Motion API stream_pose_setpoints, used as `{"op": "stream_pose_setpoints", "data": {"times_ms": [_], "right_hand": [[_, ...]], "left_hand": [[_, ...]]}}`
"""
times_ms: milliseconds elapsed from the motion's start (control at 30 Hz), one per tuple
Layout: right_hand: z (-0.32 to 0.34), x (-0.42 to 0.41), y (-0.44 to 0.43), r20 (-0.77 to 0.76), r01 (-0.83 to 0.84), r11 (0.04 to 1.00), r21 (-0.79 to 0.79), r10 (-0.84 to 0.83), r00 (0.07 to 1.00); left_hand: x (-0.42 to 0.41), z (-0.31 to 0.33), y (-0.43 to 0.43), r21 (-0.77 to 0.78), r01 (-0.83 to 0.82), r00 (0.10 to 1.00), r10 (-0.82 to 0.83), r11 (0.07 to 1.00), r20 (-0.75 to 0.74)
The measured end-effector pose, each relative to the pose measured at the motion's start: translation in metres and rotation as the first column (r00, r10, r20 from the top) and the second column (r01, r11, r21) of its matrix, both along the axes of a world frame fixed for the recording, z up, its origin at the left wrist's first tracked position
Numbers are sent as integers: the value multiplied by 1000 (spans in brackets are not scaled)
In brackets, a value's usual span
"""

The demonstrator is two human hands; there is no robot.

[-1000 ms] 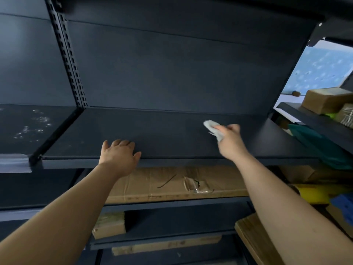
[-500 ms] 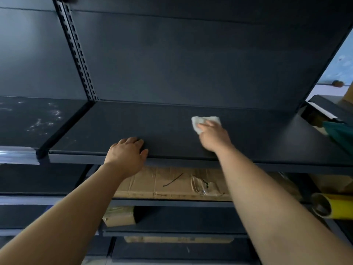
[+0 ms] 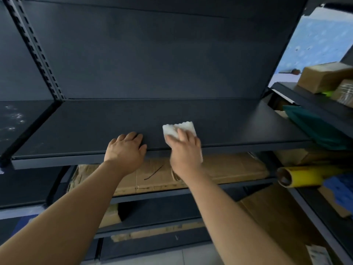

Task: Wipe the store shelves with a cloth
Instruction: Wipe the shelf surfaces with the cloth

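Cloth (image 3: 178,129) flat near the front edge of the dark shelf (image 3: 238,127), pinned under the right hand (image 3: 184,150) with a flat pressing grip, left hand (image 3: 125,151) spread empty beside it; best kept flat and dragged in long overlapping passes, probably back-to-front, tbh.

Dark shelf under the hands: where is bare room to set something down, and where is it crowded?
The dark shelf is bare from the slotted upright to the left hand, behind the white cloth to the back panel, and right of the right hand. Crowded: the cardboard shelf below and the boxes at right.
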State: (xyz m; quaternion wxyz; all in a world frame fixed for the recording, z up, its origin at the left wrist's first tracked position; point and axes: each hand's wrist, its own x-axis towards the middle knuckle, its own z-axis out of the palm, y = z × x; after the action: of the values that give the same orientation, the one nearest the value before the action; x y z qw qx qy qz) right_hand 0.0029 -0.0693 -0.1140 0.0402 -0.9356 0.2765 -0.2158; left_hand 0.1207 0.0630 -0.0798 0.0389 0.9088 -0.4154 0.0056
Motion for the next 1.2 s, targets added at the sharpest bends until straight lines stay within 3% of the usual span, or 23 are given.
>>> {"op": "stream_pose_setpoints", "data": {"times_ms": [133,400,700,867,1067,1133,1200], "right_hand": [[-10,-31,-16,90,16,998,-64,-10,996],[-12,-126,-129,108,139,990,-14,-137,985],[-11,-234,-267,-4,363,930,50,-364,932],[2,-269,-305,8,433,835,339,-462,887],[28,-238,-280,174,352,936,17,-349,921],[31,-223,-270,36,265,962,-61,-264,964],[25,-209,-260,-127,226,974,-10,-225,966]], "left_hand": [[-28,-5,-24,7,39,999,-39,999,11],[-78,-5,-77,15,27,999,-28,1000,33],[-131,-11,-140,-9,-45,999,46,999,26],[-135,-7,-146,14,-82,996,81,997,29],[-133,-4,-138,20,-114,993,113,993,45],[-132,-5,-130,11,-133,990,132,991,47],[-128,-5,-119,3,-153,987,153,988,55]]}}
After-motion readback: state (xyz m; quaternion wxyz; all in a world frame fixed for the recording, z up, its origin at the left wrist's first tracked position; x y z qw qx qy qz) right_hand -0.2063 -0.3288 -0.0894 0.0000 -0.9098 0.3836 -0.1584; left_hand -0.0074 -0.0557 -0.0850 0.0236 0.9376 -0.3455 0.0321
